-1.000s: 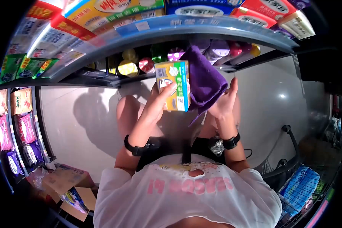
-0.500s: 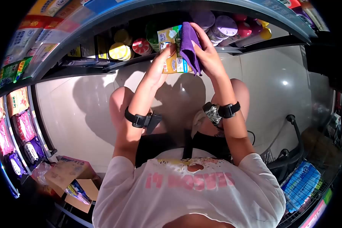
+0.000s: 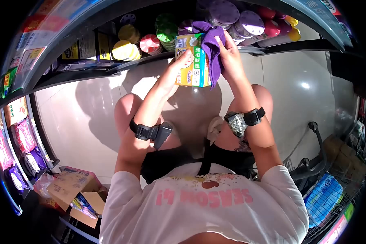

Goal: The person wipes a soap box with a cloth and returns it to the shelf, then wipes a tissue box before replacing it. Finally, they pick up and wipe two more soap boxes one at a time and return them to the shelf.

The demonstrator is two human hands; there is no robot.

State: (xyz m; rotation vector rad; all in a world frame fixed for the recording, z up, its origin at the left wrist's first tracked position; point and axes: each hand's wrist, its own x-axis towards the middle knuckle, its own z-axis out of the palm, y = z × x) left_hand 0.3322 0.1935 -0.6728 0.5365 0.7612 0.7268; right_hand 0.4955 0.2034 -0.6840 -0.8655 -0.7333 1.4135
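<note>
My left hand (image 3: 175, 69) grips a yellow box (image 3: 185, 77) with green and blue printed panels, its thumb lying across the front face. A folded purple cloth (image 3: 214, 49) is in my right hand (image 3: 232, 61), pinched between thumb and fingers. The cloth drapes along the right side of the box and touches it. Part of that side of the box is hidden behind the cloth. Both hands are in front of a low shelf, above the floor.
On the shelf stand yellow tubs (image 3: 125, 51), a red-and-white tub (image 3: 150, 44), green tubs (image 3: 166, 31) and purple-lidded containers (image 3: 251, 23). An open cardboard box (image 3: 75, 187) sits at lower left. A wire basket (image 3: 333, 203) holding a blue package (image 3: 324, 199) is at lower right.
Both hands have shifted slightly right and nearer to me with the box and cloth. The box's side panel now shows more, and the cloth has changed its folds.
</note>
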